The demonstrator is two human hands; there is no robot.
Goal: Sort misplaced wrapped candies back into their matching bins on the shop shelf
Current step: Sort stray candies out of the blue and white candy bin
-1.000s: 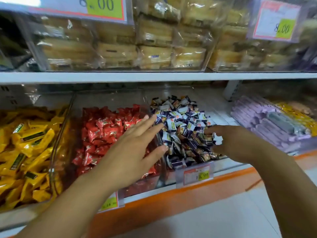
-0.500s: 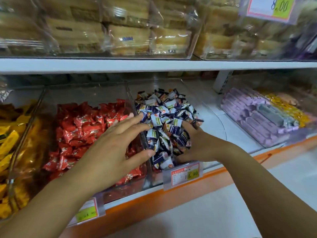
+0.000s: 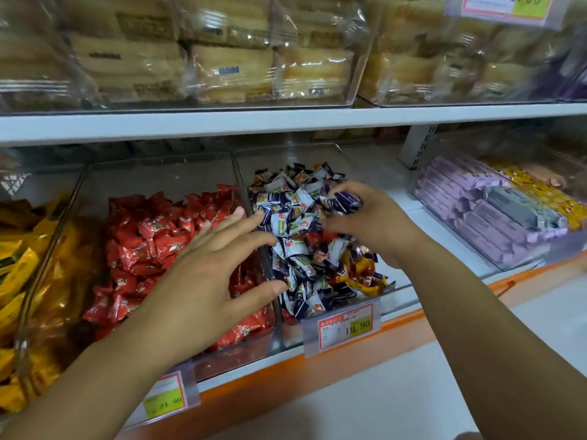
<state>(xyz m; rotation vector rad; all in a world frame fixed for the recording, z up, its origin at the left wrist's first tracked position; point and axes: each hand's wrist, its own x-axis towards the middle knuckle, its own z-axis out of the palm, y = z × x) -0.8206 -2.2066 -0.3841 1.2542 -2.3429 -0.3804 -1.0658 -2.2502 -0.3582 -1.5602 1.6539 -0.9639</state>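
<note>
A clear bin (image 3: 400, 290) in the middle of the lower shelf holds a heap of blue-and-white wrapped candies (image 3: 295, 217). Several orange and red candies (image 3: 359, 277) lie among them near the front right. My right hand (image 3: 371, 220) is raised over this heap and grips a bunch of dark blue candies (image 3: 344, 201) in its curled fingers. My left hand (image 3: 209, 274) hovers with spread fingers over the divider, fingertips reaching the blue-and-white heap. To the left, a bin of red wrapped candies (image 3: 149, 242) sits beside it.
A bin of yellow candies (image 3: 19, 274) stands at the far left. Purple and grey bars (image 3: 476, 214) fill a bin at the right. Price tags (image 3: 344, 327) hang on the orange shelf edge. An upper shelf (image 3: 286, 122) carries clear boxes of wrapped cakes.
My right hand has lifted out of the blue-and-white heap with a bunch of candies in its grip. My left hand stays spread over the divider. The camera moved closer.
</note>
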